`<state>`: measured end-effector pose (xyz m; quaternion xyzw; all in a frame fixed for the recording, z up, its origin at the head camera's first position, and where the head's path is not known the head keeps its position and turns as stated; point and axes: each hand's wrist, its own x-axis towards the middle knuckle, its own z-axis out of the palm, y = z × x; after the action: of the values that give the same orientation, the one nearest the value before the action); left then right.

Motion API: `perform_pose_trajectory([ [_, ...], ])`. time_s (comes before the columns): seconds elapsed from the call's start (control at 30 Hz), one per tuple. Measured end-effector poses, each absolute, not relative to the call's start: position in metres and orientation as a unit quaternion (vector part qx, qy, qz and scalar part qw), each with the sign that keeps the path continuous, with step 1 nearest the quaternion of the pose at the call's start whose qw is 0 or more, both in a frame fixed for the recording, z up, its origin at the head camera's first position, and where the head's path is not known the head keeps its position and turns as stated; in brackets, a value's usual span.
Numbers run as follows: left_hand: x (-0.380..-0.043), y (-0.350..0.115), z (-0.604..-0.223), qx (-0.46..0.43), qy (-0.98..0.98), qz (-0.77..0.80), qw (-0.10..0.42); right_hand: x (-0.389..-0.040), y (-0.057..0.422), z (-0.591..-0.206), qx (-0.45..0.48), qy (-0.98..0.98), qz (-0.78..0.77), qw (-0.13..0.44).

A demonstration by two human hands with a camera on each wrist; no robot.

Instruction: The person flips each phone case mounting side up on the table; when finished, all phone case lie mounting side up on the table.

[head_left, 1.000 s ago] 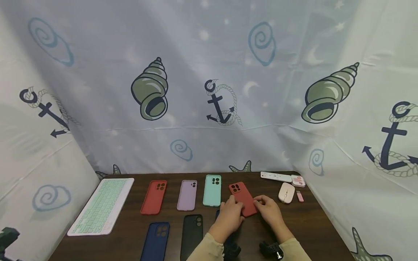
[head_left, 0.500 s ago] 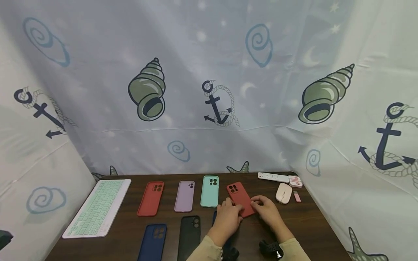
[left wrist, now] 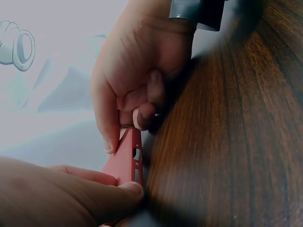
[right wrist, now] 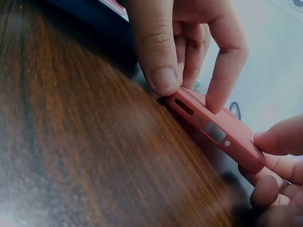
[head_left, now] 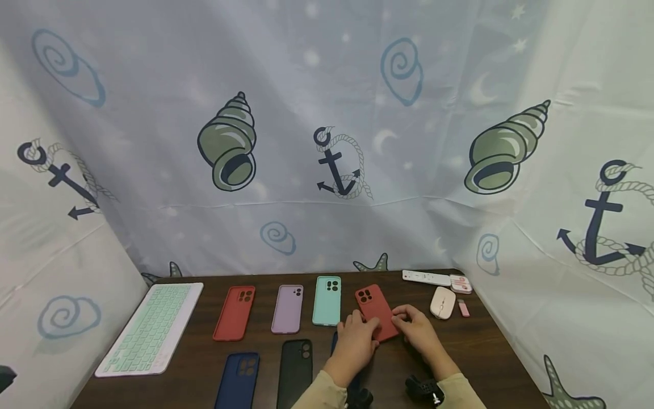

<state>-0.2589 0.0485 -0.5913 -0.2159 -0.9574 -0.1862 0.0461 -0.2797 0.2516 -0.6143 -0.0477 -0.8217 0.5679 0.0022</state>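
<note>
A red phone case [head_left: 379,311] with a camera cut-out at its far left corner lies turned at an angle between both hands. At its near left corner my left hand [head_left: 353,342] pinches the edge between thumb and finger. My right hand [head_left: 420,330] grips the right side near the bottom end. In the left wrist view the case [left wrist: 124,163] is seen edge-on, held by both hands close over the wood. Slots in its end face the camera in the right wrist view, where the right fingers reach beneath the corner. A dark blue case [head_left: 334,341] is partly hidden under the left forearm.
Left of the hands are a red case [head_left: 234,313], purple case [head_left: 288,308], mint case [head_left: 327,301], navy case [head_left: 237,380] and black case [head_left: 294,372]. A keyboard [head_left: 149,329] lies far left. A mouse [head_left: 442,303] and white remote [head_left: 426,277] lie right.
The head view has swung slightly, so the whole scene sits a little further left. Both hands keep hold of the red phone case, with scarcely any shift in their grip.
</note>
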Motion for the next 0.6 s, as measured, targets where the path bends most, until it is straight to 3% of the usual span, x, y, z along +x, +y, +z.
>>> perform_pose_trajectory([
  [0.37,-0.2607,0.0424,-0.5905,-0.236,-0.93,-0.277,0.06,-0.2774,0.2561,-0.6113,-0.029,-0.78,0.625,-0.009],
  [0.6,-0.2639,0.0405,-0.5889,-0.23,-0.922,-0.31,0.03,-0.2773,0.2601,-0.6112,-0.011,-0.749,0.662,-0.038],
])
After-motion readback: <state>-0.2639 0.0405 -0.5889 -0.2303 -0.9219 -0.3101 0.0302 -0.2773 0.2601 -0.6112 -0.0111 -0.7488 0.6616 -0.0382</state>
